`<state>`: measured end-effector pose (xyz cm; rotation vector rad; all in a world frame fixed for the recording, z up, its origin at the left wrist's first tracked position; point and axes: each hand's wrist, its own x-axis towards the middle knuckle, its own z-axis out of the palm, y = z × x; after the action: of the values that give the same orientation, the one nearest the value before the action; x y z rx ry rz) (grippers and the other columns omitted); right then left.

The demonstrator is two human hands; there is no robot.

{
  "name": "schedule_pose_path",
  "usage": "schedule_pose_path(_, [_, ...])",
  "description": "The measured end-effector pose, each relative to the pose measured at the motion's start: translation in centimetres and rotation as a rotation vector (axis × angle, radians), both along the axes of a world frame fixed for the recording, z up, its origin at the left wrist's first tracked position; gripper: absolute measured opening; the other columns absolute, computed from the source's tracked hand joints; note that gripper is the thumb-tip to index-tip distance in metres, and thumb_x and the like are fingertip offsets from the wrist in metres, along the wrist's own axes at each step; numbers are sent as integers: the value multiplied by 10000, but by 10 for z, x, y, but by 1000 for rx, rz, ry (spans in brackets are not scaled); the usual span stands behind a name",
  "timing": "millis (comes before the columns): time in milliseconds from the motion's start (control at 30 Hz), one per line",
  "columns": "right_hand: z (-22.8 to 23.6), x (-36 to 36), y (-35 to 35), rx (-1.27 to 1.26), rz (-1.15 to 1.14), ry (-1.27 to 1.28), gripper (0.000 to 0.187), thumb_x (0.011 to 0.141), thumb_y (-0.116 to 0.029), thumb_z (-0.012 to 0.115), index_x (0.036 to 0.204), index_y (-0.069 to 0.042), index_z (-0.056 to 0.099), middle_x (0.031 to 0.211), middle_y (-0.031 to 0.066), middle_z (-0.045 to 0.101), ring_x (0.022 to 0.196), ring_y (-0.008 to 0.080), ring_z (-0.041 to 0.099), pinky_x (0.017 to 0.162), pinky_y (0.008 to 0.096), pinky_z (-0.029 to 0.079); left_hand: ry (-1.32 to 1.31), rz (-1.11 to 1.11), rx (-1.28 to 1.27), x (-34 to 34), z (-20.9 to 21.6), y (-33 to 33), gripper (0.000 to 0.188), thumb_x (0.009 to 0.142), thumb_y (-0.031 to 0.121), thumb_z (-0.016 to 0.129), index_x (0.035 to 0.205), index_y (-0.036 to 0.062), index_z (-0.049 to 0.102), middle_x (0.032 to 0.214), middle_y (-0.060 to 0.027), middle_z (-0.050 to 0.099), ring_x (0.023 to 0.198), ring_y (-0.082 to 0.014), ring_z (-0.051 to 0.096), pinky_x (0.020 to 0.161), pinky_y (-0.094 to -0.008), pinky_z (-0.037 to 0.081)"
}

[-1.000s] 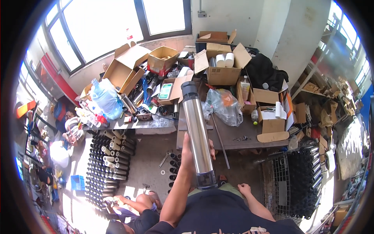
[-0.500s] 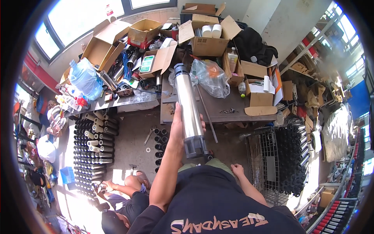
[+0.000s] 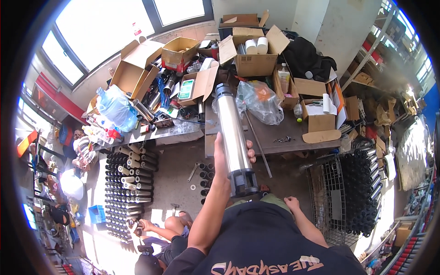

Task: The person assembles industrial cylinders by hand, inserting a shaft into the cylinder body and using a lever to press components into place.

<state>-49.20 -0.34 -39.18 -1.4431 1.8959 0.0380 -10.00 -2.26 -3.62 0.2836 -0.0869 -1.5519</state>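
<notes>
In my left hand is a submersible pump body, a shiny steel cylinder with a dark cap at the far end and a black slotted cage at the near end. The fingers wrap round its lower part from beneath, with the fingertips showing on its right side. It points away from me, tilted, in front of the bench edge. My right hand hangs low at my right side, apart from the pump body. Its fingers are curled in, and nothing shows in them.
A cluttered bench ahead bears cardboard boxes, a clear plastic bag and a thin rod. Stacked cylinders stand on the left; a wire cage is on the right. A seated person works low at left.
My view has turned slightly left, so the surroundings appear further right and lower. The pump body stays in my left hand; my right hand remains at my side.
</notes>
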Motion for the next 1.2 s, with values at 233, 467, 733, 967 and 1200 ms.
schedule_pose_path(233, [-15,2,-12,-37,9,-31,434,825,-449,680,1015,-67,757,1024,195,726,1023,335,691,894,405,528,117,-79,-129,0,8,-11,693,989,613,397,1387,47,407,1000,-167,538,777,-265,550,699,-414,532])
schedule_pose_path(467, [-9,-3,-7,32,-46,-54,462,835,-455,677,1070,-65,748,1058,198,724,1042,329,688,896,402,525,-372,-4,257,14,37,-20,711,985,634,410,1087,-61,513,824,-181,617,688,-308,681,606,-439,607])
schedule_pose_path(733, [-11,-22,21,52,-49,-4,491,816,-472,681,1078,-61,745,1065,186,725,1036,342,683,901,417,521,-316,-45,45,15,22,-18,808,935,740,337,1018,-32,559,866,-134,623,688,-265,669,598,-404,598])
schedule_pose_path(967, [17,-21,61,29,-203,-40,444,830,-423,686,1074,-57,747,1043,192,730,1014,310,698,899,408,528,-257,-96,-226,-12,1,-17,766,902,779,371,1066,52,548,882,-132,603,695,-273,643,634,-402,556])
schedule_pose_path(1200, [31,-63,99,-222,-190,-45,384,854,-398,671,942,-29,729,883,185,717,858,344,694,810,409,530,-516,-133,-52,-41,-3,-18,795,961,750,241,1098,38,569,907,-142,636,723,-271,659,635,-388,564])
